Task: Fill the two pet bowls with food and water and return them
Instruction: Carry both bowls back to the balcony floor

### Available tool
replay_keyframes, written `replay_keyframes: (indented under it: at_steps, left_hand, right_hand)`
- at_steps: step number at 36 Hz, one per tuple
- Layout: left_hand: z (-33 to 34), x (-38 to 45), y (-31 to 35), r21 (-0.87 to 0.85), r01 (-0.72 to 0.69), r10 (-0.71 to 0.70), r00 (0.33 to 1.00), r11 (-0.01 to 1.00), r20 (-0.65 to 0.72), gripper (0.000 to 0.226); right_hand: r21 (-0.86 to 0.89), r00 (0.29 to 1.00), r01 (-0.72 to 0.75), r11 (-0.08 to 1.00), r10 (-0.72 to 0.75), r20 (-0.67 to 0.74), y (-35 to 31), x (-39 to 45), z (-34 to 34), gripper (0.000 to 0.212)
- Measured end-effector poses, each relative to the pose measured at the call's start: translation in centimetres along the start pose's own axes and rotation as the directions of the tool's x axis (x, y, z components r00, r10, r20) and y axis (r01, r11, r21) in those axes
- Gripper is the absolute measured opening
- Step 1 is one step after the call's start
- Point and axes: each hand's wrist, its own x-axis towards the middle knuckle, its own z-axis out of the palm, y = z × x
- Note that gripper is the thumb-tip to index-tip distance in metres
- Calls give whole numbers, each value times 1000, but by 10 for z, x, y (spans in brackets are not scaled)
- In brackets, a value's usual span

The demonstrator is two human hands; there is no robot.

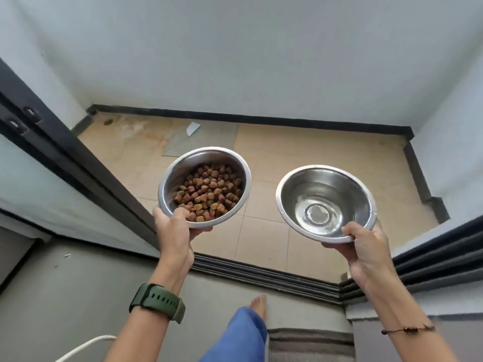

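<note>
My left hand [173, 232] grips the near rim of a steel bowl [183, 165], thumb inside, holding it up in the air. Brown kibble [209, 197] covers the bowl's bottom. My right hand [366, 246] grips the near rim of a second steel bowl [326, 184], also held up, to the right of the first. This bowl holds clear water [317, 212]. Both bowls hang above a beige tiled floor [300, 158].
A dark sliding-door frame [65, 152] runs along the left, and its floor track [261, 275] crosses in front of my bare foot [258, 305]. White walls enclose the small tiled area. A grey mat [203, 139] and a white scrap [193, 128] lie near the far wall.
</note>
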Motion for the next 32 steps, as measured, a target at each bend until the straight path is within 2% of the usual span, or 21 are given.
replay_keyframes:
  at_steps: [9, 19, 32]
  left_hand:
    - [78, 123, 15, 28, 51, -53, 997, 998, 64, 54]
    - [186, 246, 39, 47, 56, -60, 994, 997, 96, 43]
    - [334, 434, 37, 58, 70, -75, 993, 996, 92, 37]
  right_hand:
    - [-33, 998, -23, 999, 22, -58, -30, 100, 65, 45]
    - [-15, 992, -37, 999, 35, -119, -66, 234, 148, 38]
    - [-40, 991, -59, 997, 54, -119, -107, 458, 239, 40]
